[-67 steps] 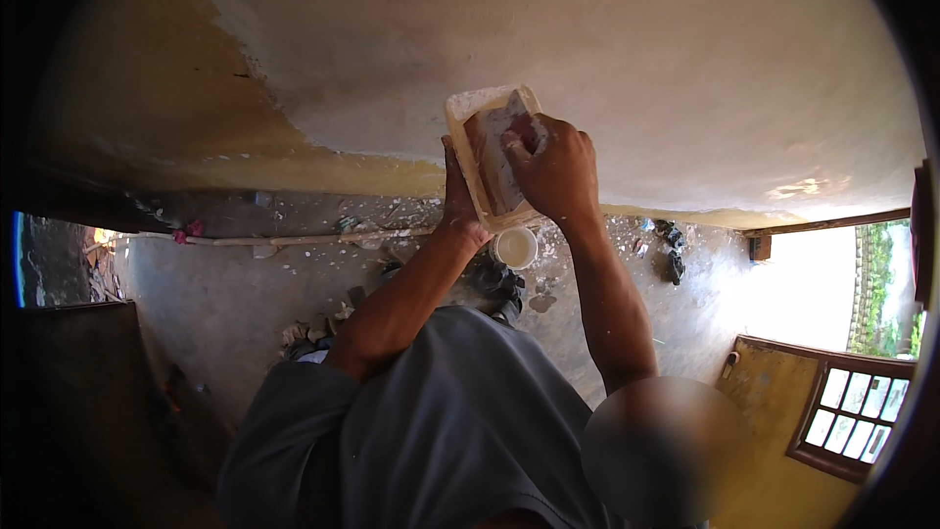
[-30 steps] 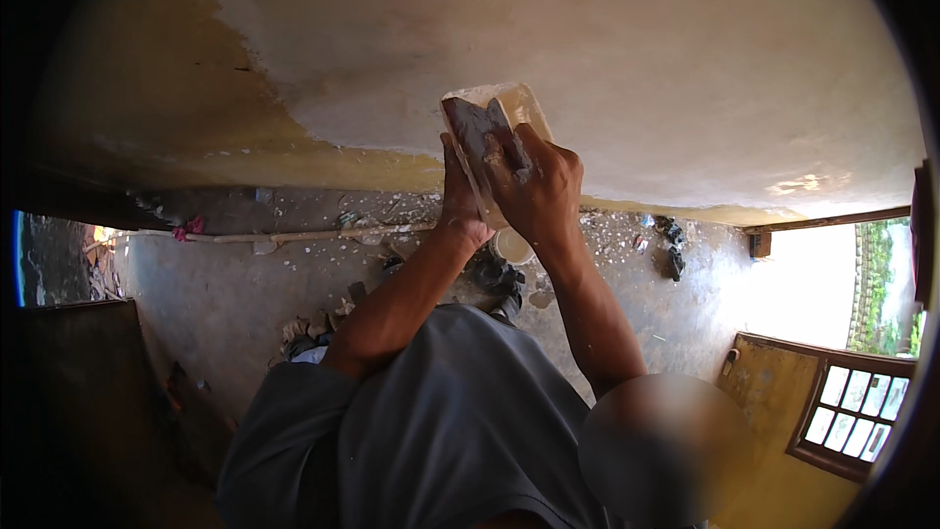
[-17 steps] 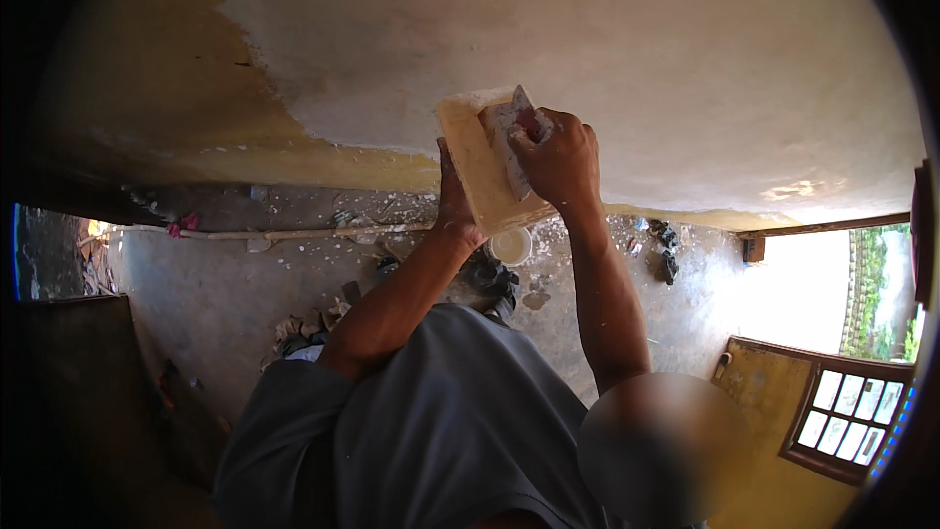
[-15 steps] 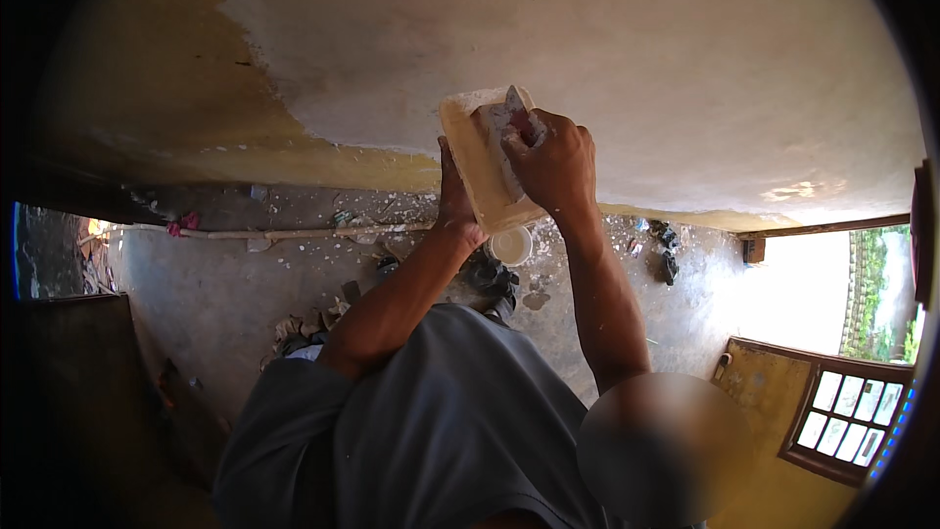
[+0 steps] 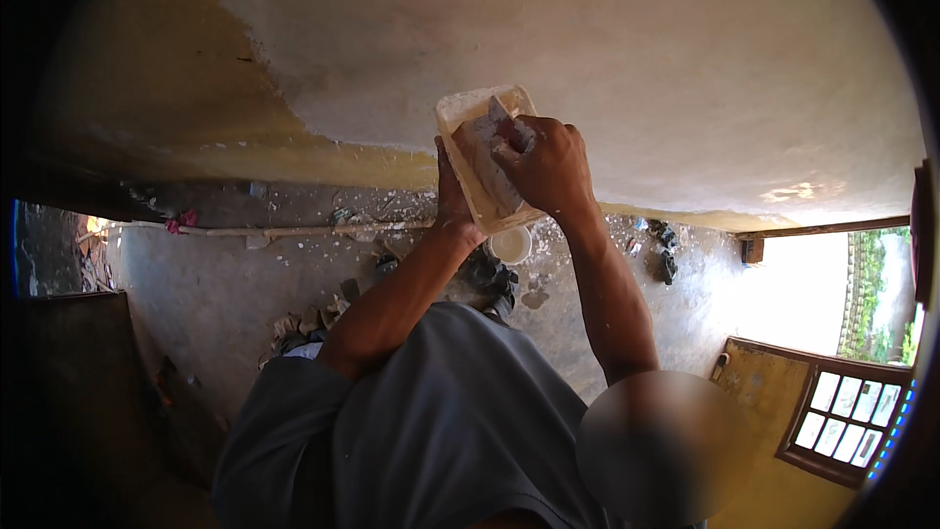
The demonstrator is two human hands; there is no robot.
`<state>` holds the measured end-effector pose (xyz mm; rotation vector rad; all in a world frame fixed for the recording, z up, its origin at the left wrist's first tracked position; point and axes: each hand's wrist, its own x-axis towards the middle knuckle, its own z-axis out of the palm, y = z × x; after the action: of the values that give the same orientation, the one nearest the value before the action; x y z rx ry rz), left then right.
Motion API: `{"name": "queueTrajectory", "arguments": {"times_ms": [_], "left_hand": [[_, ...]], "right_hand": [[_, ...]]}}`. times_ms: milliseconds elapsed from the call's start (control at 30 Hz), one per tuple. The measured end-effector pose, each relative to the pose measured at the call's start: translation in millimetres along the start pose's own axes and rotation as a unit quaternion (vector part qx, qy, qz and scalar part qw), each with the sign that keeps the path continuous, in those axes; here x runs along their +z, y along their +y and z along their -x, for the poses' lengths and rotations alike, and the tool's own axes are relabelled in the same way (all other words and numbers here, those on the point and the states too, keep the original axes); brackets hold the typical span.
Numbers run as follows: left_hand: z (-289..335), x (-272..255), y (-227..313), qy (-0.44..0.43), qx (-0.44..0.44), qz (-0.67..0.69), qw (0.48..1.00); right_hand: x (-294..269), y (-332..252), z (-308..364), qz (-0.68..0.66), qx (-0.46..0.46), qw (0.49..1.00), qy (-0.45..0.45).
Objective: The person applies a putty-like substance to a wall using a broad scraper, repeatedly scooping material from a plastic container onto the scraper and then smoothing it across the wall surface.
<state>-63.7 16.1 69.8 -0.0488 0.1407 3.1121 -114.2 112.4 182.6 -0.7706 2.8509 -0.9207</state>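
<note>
"Holding what, in your two hands?"

"Your left hand (image 5: 454,198) has the pale tray (image 5: 465,101) by its left side; finger curl mostly hidden. Your right hand (image 5: 553,162) is closed round a broad scraper (image 5: 487,152), blade within the tray's rim."

"Tray position?"

"Up at centre, before the far wall (image 5: 627,59). White bucket (image 5: 510,247) nearer, on the floor (image 5: 225,284); long stick (image 5: 304,231) left."

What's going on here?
A person's left hand holds up a rectangular tray, while the right hand grips a smeared scraper over its inside. In front is a wall, mostly pale, with yellowish areas at left and along the bottom. A round, pale bucket is on the speckled floor.
</note>
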Motion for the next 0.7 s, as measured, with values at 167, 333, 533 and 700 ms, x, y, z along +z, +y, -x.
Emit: {"name": "queueTrajectory", "arguments": {"times_ms": [167, 333, 533, 700], "left_hand": [[2, 2, 0, -0.001, -0.008, -0.001, 1.000], [5, 15, -2, 0.015, -0.016, 0.001, 1.000], [6, 17, -1, 0.043, 0.000, -0.036, 0.998], [4, 12, -3, 0.049, 0.003, -0.067, 0.997]], "right_hand": [[1, 7, 4, -0.011, -0.031, 0.998, 0.045], [-4, 18, -3, -0.040, 0.002, 0.997, 0.065], [-15, 21, -5, -0.022, 0.023, 0.996, 0.084], [-1, 9, 10, -0.025, 0.006, 0.998, 0.057]]}}
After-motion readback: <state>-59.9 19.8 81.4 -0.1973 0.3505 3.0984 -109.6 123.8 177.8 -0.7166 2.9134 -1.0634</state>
